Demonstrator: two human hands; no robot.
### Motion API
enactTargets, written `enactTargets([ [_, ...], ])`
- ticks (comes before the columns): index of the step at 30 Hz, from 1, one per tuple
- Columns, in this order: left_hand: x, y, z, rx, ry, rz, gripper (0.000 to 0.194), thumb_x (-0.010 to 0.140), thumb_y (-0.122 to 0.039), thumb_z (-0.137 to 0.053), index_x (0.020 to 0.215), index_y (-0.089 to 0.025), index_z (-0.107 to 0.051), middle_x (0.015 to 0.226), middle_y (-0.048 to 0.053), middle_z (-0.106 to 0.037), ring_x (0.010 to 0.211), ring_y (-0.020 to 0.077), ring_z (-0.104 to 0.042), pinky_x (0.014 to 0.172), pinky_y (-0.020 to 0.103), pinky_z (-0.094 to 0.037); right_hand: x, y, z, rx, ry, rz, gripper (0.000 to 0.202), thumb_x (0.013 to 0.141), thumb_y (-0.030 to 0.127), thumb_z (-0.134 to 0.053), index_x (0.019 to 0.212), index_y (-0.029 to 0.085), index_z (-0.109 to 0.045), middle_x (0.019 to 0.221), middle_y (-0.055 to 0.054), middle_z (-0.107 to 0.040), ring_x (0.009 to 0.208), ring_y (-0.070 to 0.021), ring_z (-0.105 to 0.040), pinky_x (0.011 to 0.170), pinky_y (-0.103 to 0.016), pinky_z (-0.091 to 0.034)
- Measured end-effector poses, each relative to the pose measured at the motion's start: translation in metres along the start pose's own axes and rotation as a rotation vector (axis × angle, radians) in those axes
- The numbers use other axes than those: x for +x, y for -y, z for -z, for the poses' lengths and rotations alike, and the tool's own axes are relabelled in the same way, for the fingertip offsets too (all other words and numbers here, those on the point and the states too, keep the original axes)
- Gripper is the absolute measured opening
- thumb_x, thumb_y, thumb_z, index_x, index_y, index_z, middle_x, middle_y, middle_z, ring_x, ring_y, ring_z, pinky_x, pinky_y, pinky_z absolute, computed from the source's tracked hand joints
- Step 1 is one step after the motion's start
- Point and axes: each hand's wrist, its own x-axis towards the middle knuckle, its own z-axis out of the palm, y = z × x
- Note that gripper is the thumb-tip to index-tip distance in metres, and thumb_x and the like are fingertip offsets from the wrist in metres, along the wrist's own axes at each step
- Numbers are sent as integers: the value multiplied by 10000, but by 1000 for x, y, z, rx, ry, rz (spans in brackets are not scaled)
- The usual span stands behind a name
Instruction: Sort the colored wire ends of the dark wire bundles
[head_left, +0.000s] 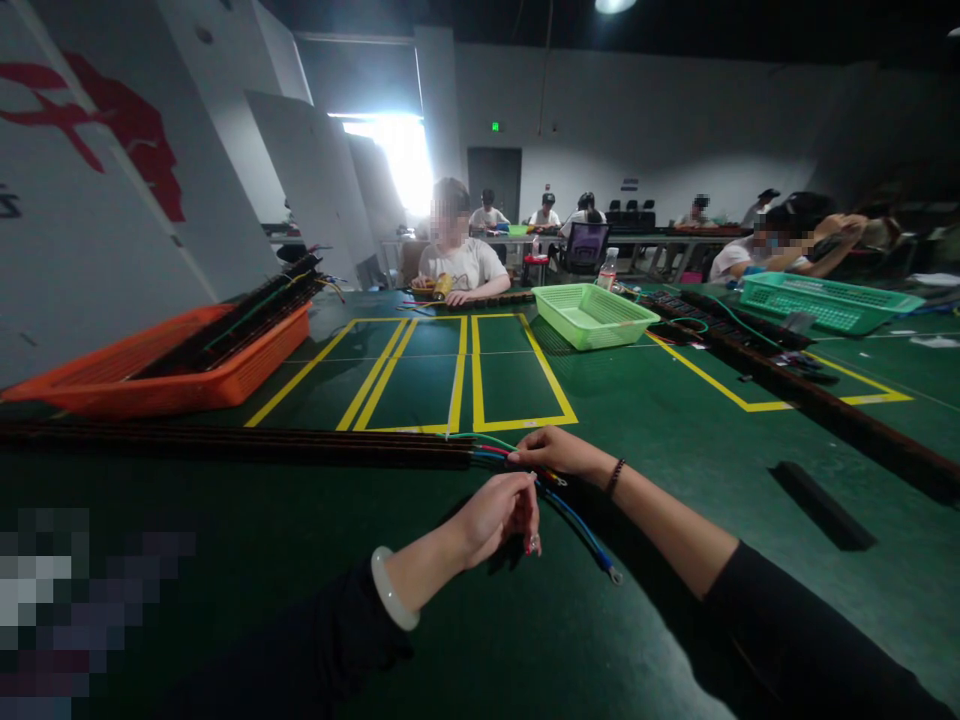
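Note:
A long bundle of dark ribbed strips lies along the table to the left, and coloured wires come out of its right end. My right hand is closed in a pinch on these wires, just past the strip end. Just below it, my left hand has its fingers curled, with thumb and forefinger together beside the wires; what is between them is hidden. One blue wire runs out to the lower right, ending in a ring terminal. Another small ring terminal shows under my right hand.
An orange basket holding more dark strips stands left. Yellow tape marks rectangles on the green table. A light green basket, a teal basket, long strips and a short black piece lie right. A co-worker sits opposite.

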Motion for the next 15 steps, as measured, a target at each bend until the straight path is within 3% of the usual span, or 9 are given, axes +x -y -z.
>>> enactTargets([
  [5,1,3,2,16,-16,-4,334,859,-344,-381,605,-151,-479,471,17,-498,412,142,-507,466,270,-430,-2,3,-1,-61,38,40,423,725,527,-625,743,106,-668,577,30,-525,520,-72,-407,488,-195,-306],
  [8,1,3,2,-24,-16,-8,314,872,-325,-374,645,-146,-498,491,20,-517,435,145,-521,493,276,-440,-3,8,-3,-207,-25,36,345,765,443,-602,774,109,-691,576,20,-559,512,-80,-420,491,-201,-303],
  [11,2,3,2,-107,-32,16,315,886,-342,-389,729,-119,-546,588,57,-581,542,158,-583,609,301,-475,-5,17,-8,-465,-144,62,260,800,340,-573,797,123,-716,603,-10,-616,536,-100,-467,515,-215,-300],
  [15,3,0,1,-226,-21,63,403,914,-354,-323,854,-57,-590,792,154,-647,754,213,-645,813,372,-465,-11,34,-14,-935,-270,155,191,823,266,-561,767,171,-718,707,-57,-672,695,-154,-538,674,-270,-326],
])
